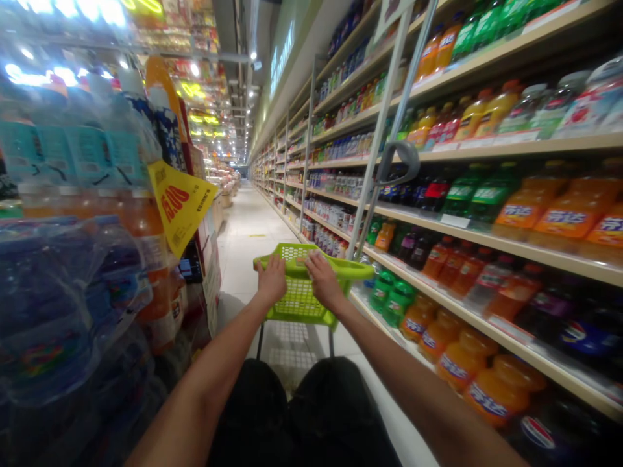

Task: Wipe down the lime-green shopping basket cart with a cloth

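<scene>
A lime-green plastic basket trolley (pixel 302 301) stands in front of me in a shop aisle. My left hand (pixel 271 279) is closed over the near rim bar of the trolley on its left side. My right hand (pixel 323 280) grips the same bar toward its right, fingers curled over it. Both forearms reach forward from the bottom of the view. The basket looks to hold nothing that I can see.
Long shelves (pixel 487 243) of bottled soft drinks run along the right. Stacked shrink-wrapped bottle packs (pixel 73 292) with a yellow price tag (pixel 180 204) crowd the left. A slanted metal ladder (pixel 384 130) leans on the right shelving. The white tiled aisle floor (pixel 248 227) stretches ahead.
</scene>
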### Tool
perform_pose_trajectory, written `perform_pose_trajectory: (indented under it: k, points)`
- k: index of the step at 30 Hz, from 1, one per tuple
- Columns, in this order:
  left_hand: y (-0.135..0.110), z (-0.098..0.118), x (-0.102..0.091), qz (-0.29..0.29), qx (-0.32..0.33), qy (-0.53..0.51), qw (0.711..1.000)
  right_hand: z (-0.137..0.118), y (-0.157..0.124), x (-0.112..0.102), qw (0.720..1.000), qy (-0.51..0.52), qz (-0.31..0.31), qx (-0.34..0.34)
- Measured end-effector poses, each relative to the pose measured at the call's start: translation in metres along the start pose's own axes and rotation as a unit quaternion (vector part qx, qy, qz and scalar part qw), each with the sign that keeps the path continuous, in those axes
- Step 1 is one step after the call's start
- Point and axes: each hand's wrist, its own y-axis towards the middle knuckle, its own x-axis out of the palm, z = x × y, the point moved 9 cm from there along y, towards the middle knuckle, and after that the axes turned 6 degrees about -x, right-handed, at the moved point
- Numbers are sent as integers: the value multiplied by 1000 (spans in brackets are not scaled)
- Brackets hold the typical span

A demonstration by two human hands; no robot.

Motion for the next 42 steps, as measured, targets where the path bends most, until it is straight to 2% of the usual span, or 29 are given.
perform_pose_trajectory:
  k: [2, 4, 7, 11, 14, 18, 21, 23, 27, 29, 31, 33, 35, 37, 39, 42]
  points:
    - [-3, 14, 7, -16, 26, -16, 999, -21, 1, 4, 1000, -11, -1, -9]
    - [-6, 19, 12, -23, 26, -24, 999, -27, 2, 7, 1000, -24, 9, 13]
    - [-9, 15, 13, -26, 21, -20, 999, -20, 2, 11, 999, -23, 21, 30]
    - [-8, 9, 10, -25, 25, -15, 999, -3, -3, 13, 999, 10, 40, -25]
    - [-8, 8, 9, -28, 29, -19, 999, 30, -19, 3, 997, 22, 69, -23]
    - [-8, 8, 8, -23, 27, -21, 999, 94, -46, -17, 994, -4, 92, 58]
    - [-9, 10, 7, -18, 22, -23, 999, 124, -55, -26, 987, -17, 102, 122]
    - [-9, 12, 6, -13, 17, -23, 1000, 121, -52, -25, 986, -7, 102, 129]
    - [-9, 13, 5, -11, 4, -17, 1000, 76, -37, -7, 995, 45, 75, 38]
    - [-9, 11, 5, -12, 12, -14, 1000, 67, -36, -4, 996, 54, 76, 18]
    - [-9, 9, 3, -10, 34, -14, 999, 78, -42, -9, 995, 45, 84, 28]
    - [-7, 2, 1, -5, 41, -13, 999, 101, -52, -16, 994, 26, 91, 61]
    - [-3, -9, -1, 3, 17, -13, 1000, 125, -62, -24, 989, 6, 99, 108]
    - [1, -17, -1, 9, -9, -13, 1000, 135, -66, -26, 984, -3, 107, 141]
    - [4, -20, 2, 11, -21, -13, 1000, 124, -61, -22, 985, 2, 113, 130]
    - [7, -22, 6, 9, -31, -9, 999, 83, -46, -7, 992, 18, 107, 61]
